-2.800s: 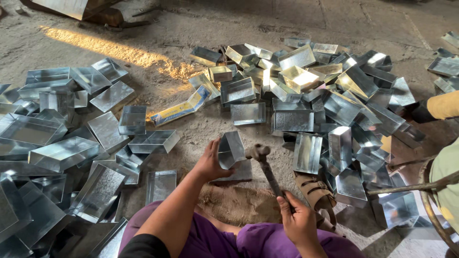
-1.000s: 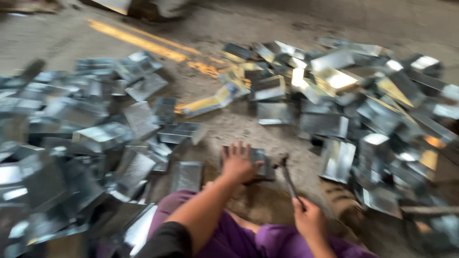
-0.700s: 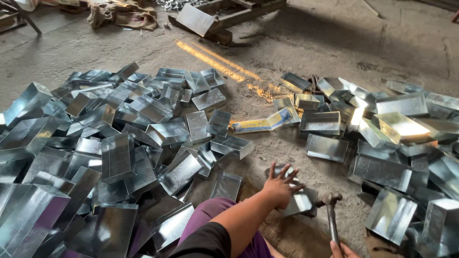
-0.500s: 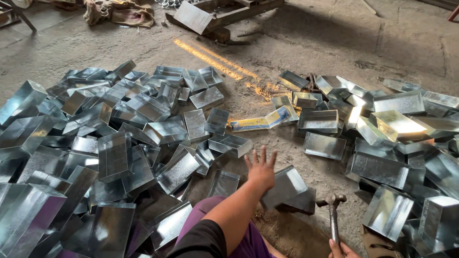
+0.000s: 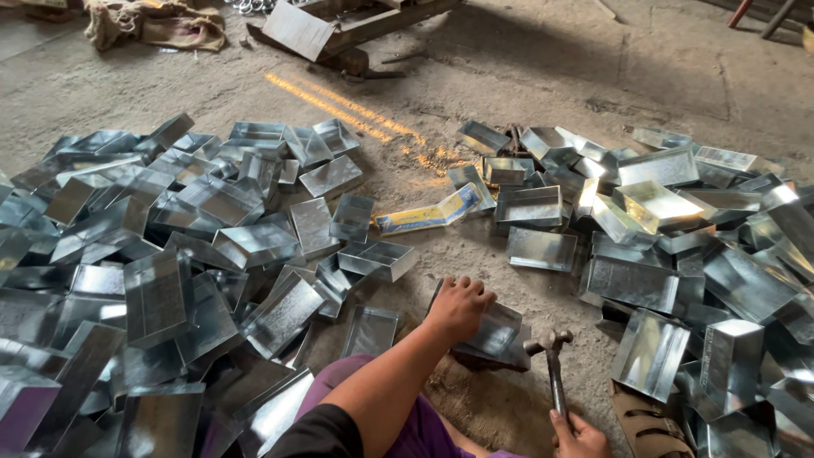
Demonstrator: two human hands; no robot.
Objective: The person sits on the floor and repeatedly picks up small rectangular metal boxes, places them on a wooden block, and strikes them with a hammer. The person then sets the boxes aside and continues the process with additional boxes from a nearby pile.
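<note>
My left hand (image 5: 458,307) rests with curled fingers on a shiny sheet-metal tray (image 5: 496,329) that lies on the dirt floor in front of me. Low at the frame's bottom edge, my right hand (image 5: 577,436) grips the handle of a small hammer (image 5: 553,365), whose head points up just right of that tray. A large heap of similar metal trays (image 5: 170,263) spreads to my left. Another heap of trays (image 5: 678,229) lies to my right.
A yellow and blue flat packet (image 5: 428,215) lies between the two heaps. A brown sandal (image 5: 649,420) sits at the lower right. Wooden beams and a metal sheet (image 5: 339,30) lie at the far side, with sacking (image 5: 161,24) beside them.
The view swung left, then steadied. My left hand, raised with fingers spread, came down onto the tray. The hammer stays upright in my right hand.
</note>
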